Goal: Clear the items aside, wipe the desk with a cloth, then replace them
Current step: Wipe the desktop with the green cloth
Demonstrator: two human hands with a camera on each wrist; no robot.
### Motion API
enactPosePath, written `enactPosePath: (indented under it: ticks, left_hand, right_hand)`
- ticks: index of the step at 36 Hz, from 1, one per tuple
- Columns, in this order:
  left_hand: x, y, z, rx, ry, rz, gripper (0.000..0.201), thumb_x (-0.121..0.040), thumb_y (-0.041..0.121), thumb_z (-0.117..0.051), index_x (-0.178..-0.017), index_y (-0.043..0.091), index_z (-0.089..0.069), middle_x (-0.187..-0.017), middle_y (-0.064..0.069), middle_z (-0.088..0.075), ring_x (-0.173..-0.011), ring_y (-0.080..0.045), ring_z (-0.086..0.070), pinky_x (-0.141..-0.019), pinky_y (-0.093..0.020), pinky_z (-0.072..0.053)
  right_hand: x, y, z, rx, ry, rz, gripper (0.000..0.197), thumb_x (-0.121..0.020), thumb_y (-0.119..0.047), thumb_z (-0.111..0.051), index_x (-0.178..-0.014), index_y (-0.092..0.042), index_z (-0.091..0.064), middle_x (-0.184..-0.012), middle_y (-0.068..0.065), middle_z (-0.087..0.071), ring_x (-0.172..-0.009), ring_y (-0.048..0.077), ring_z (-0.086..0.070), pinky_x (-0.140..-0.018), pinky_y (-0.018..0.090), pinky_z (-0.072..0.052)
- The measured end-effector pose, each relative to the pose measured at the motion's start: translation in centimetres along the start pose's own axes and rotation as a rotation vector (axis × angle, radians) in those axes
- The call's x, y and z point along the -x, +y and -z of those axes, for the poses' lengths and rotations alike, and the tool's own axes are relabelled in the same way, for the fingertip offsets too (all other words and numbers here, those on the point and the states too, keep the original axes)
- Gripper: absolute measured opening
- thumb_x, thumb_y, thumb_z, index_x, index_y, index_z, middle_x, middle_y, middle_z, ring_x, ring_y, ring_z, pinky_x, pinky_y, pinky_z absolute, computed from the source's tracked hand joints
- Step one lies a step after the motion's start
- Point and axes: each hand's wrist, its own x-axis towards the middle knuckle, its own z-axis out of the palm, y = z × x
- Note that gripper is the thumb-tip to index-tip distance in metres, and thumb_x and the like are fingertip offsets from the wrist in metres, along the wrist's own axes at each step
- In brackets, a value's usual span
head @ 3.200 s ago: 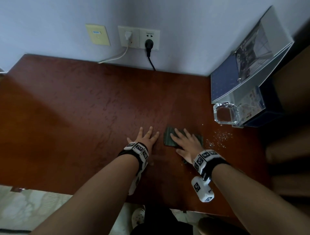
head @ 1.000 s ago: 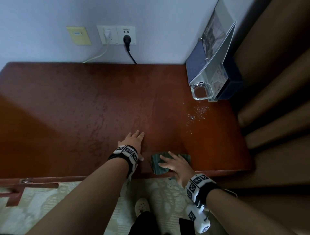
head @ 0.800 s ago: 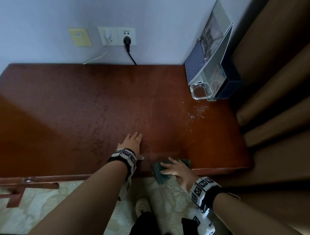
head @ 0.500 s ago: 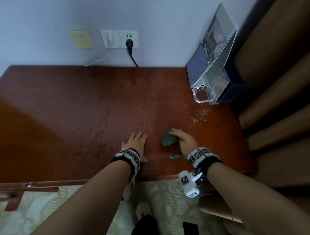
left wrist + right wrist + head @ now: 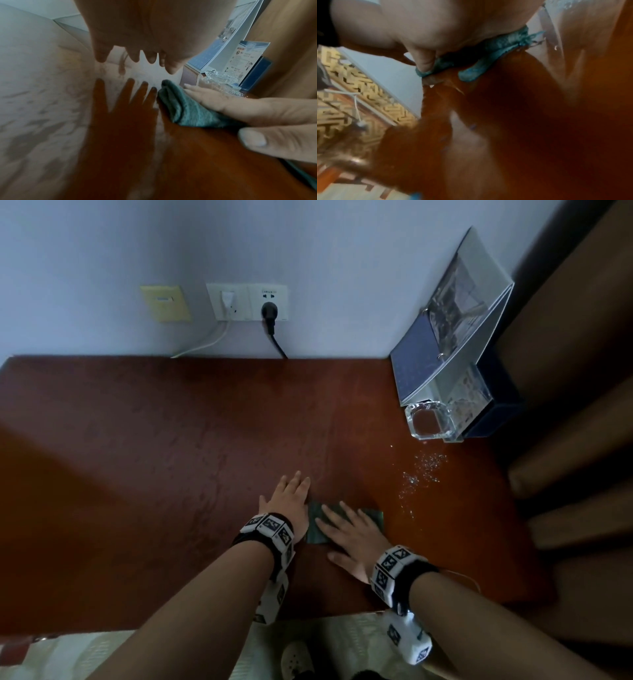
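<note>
Right hand (image 5: 349, 530) lies flat w/ fingers spread straight, pressing down on the teal cloth (image 5: 317, 527); cloth is folded, sits under the palm & fingers, poking out past the fingertips and on the thumb side. In the left wrist view the cloth (image 5: 187, 112) bunches up under those fingers (image 5: 214, 100), thumb off to the near side on bare wood. Left hand (image 5: 291, 501) rests flat, fingers straight and slightly apart, on the desk (image 5: 154, 457) just beside the cloth, its little-finger edge about touching the cloth's edge. Relative to the cloth: glass ashtray (image 5: 430, 419) well apart toward the far right corner, right against a blue binder (image 5: 445, 344) leaning on the wall, w/ a card stand (image 5: 471, 397) next to it. Scatter of bright specks (image 5: 421, 470) on the wood between cloth and ashtray. Wall sockets (image 5: 248, 301) up behind, black plug in one
</note>
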Motion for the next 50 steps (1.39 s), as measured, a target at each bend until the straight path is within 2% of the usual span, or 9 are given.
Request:
enactPosePath:
  ticks: [2,5,6,9,11,18,28,38,50]
  left_hand:
    - [-0.4,0.4,0.3,-0.007,0.034,-0.024,0.059,-0.107,0.026,-0.028,-0.159,0.030,0.000,-0.165,0.011,0.013,-0.152,-0.017,0.011,-0.120,-0.059,-0.009]
    - [-1.2,0.9,0.6,-0.035,0.053,-0.050,0.058,-0.107,0.030,-0.025,-0.159,0.029,0.001,-0.165,0.011,0.013,-0.152,-0.016,0.012,-0.120,-0.059,-0.007]
    - [-1.4,1.1,0.7,-0.045,0.056,-0.054,0.058,-0.107,0.032,-0.025,-0.159,0.029,0.001,-0.165,0.011,0.013,-0.152,-0.016,0.012,-0.120,-0.060,-0.007]
    - [-2.4,1.6,1.1,-0.058,0.056,-0.061,0.058,-0.108,0.035,-0.024,-0.159,0.029,0.002,-0.165,0.011,0.014,-0.152,-0.016,0.013,-0.120,-0.060,-0.006]
    - [-3.1,2.0,1.3,-0.051,0.058,-0.068,0.058,-0.107,0.037,-0.023,-0.159,0.029,0.003,-0.165,0.011,0.016,-0.152,-0.016,0.014,-0.119,-0.061,-0.005]
    - [-6.2,3.5,3.0,-0.031,0.061,-0.056,0.059,-0.107,0.037,-0.025,-0.158,0.031,0.003,-0.164,0.012,0.018,-0.151,-0.016,0.018,-0.118,-0.062,-0.003]
    - [-11.2,5.7,5.6,-0.018,0.043,-0.025,0.058,-0.107,0.040,-0.025,-0.159,0.031,0.001,-0.164,0.014,0.017,-0.151,-0.015,0.017,-0.117,-0.063,-0.002]
    - [-14.8,6.7,7.5,-0.023,0.018,0.001,0.060,-0.107,0.037,-0.028,-0.158,0.032,0.002,-0.164,0.013,0.017,-0.151,-0.016,0.016,-0.118,-0.062,-0.004]
    - [-15.4,7.0,7.6,-0.014,0.003,0.010,0.061,-0.107,0.039,-0.029,-0.158,0.032,0.003,-0.164,0.013,0.017,-0.151,-0.017,0.017,-0.118,-0.061,-0.001]
  right_hand:
    - [-0.3,0.9,0.8,0.017,-0.041,0.064,0.064,-0.094,-0.057,-0.020,-0.151,-0.037,0.002,-0.156,-0.015,0.018,-0.144,0.019,0.018,-0.116,0.042,0.005]
    - [-1.2,1.9,2.2,0.022,-0.079,0.084,0.078,-0.078,-0.063,0.003,-0.151,-0.037,0.002,-0.158,-0.014,0.014,-0.146,0.020,0.016,-0.116,0.042,0.005]
    - [-1.6,2.2,2.6,0.023,-0.081,0.070,0.076,-0.080,-0.063,0.002,-0.151,-0.036,0.002,-0.158,-0.013,0.014,-0.146,0.020,0.016,-0.116,0.042,0.005]
    - [-3.1,3.2,3.7,0.003,-0.082,0.032,0.060,-0.098,-0.053,-0.019,-0.152,-0.035,0.003,-0.159,-0.013,0.013,-0.146,0.020,0.015,-0.118,0.043,0.004]
    - [-4.2,4.1,4.5,-0.003,-0.084,0.037,0.059,-0.100,-0.049,-0.024,-0.152,-0.035,0.000,-0.159,-0.013,0.013,-0.146,0.020,0.015,-0.119,0.044,0.003]
    - [-8.9,8.7,6.8,-0.062,-0.080,0.040,0.056,-0.100,-0.049,-0.028,-0.148,-0.046,0.001,-0.158,-0.019,0.011,-0.146,0.021,0.013,-0.117,0.047,-0.001]
    - [-14.7,15.3,11.0,-0.088,-0.099,0.006,0.054,-0.100,-0.050,-0.028,-0.149,-0.044,-0.006,-0.158,-0.020,0.010,-0.147,0.021,0.012,-0.116,0.047,0.001]
    - [-18.3,21.4,14.4,-0.282,-0.054,-0.150,0.049,-0.100,-0.051,-0.026,-0.147,-0.048,-0.012,-0.157,-0.021,0.005,-0.147,0.022,0.012,-0.115,0.049,0.005]
    - [-18.0,22.1,13.5,-0.209,-0.017,-0.178,0.060,-0.098,-0.052,-0.036,-0.149,-0.045,-0.005,-0.157,-0.020,0.011,-0.146,0.021,0.013,-0.117,0.046,0.003]
